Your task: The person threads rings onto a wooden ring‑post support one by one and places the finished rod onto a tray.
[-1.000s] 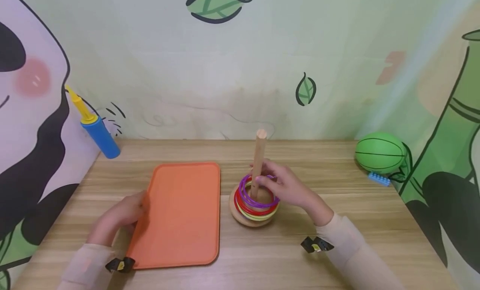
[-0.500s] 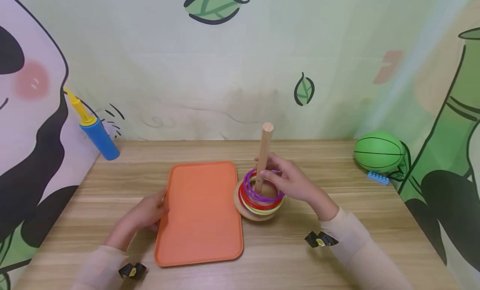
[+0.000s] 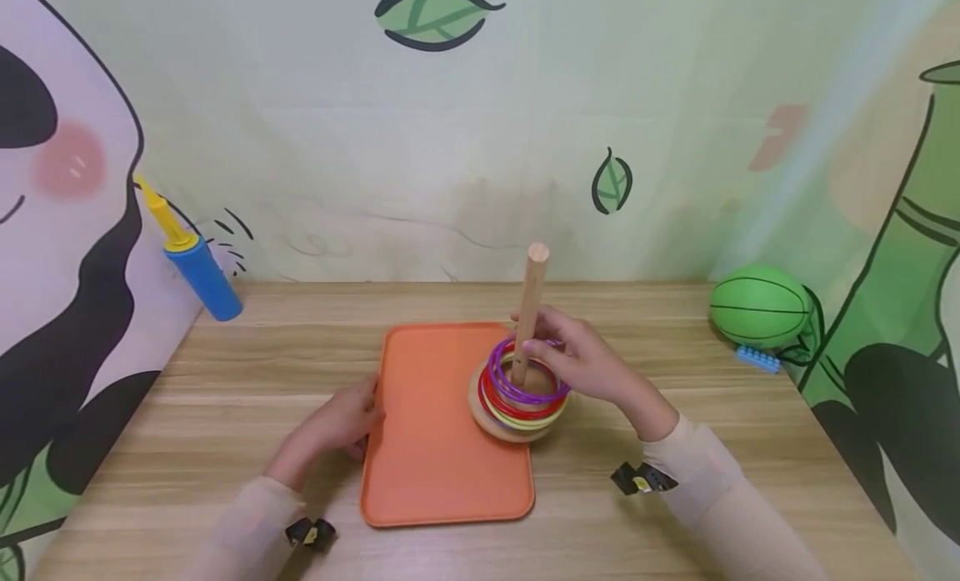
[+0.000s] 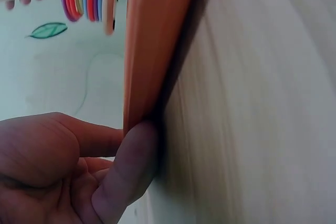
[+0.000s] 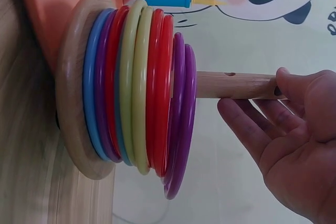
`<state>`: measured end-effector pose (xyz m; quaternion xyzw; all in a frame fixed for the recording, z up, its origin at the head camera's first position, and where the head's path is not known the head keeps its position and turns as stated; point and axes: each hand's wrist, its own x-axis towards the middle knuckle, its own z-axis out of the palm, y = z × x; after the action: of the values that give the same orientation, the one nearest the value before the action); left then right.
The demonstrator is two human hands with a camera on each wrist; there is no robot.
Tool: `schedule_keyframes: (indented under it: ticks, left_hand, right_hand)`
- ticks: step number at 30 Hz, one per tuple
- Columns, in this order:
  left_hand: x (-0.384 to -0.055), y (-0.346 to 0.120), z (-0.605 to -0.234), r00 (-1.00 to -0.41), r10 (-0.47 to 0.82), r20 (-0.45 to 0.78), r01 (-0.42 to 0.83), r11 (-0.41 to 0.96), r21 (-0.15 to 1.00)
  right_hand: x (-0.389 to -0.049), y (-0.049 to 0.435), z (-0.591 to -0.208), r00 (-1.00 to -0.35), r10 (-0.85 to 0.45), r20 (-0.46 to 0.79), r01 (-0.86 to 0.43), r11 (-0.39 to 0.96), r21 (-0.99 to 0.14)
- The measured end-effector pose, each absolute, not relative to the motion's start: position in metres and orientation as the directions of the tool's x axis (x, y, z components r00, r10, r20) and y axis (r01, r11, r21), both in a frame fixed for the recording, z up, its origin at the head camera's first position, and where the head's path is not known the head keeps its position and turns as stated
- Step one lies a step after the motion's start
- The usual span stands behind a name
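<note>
My left hand point(image 3: 336, 423) pinches the left edge of an orange rectangular tray point(image 3: 442, 473); the left wrist view shows thumb and finger at its rim. My right hand point(image 3: 579, 360) grips the upright wooden peg point(image 3: 534, 285) of a ring-toss stand. Around the peg, plastic rings point(image 5: 140, 87) in blue, purple, red, yellow-green and more purple are stacked on the round wooden base point(image 5: 79, 108). That base overlaps the tray's right side in the head view. From the left wrist a narrow gap shows between base and tray.
A blue and yellow hand pump point(image 3: 202, 277) stands against the wall at the back left. At the back right are a green ball point(image 3: 759, 306) and a blue toy block point(image 3: 757, 358). A printed wall point(image 3: 337, 147) closes the table's far side.
The left hand has slid the tray to the right, so its right part now lies beneath the stand's base. The right hand has shifted the stand slightly up and to the right.
</note>
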<state>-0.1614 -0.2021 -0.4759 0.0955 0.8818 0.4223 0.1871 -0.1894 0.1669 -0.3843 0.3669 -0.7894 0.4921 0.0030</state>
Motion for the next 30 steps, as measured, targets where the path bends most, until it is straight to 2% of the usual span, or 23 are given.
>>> schedule_keyframes:
  ticks: [9, 21, 30]
  left_hand:
    - [-0.165, -0.168, -0.478, -0.921, 0.308, -0.238, -0.013, 0.585, 0.811]
    - [-0.17, -0.143, -0.483, -0.906, 0.333, -0.263, -0.052, 0.528, 0.848]
    - [-0.169, -0.125, -0.484, -0.916, 0.337, -0.217, -0.037, 0.468, 0.883]
  right_hand:
    - [-0.19, 0.164, -0.386, -0.739, -0.575, 0.351, -0.57, 0.256, -0.781]
    - [-0.191, 0.162, -0.391, -0.742, -0.577, 0.341, -0.555, 0.244, -0.795]
    - [-0.192, 0.163, -0.399, -0.738, -0.582, 0.342, -0.562, 0.25, -0.788]
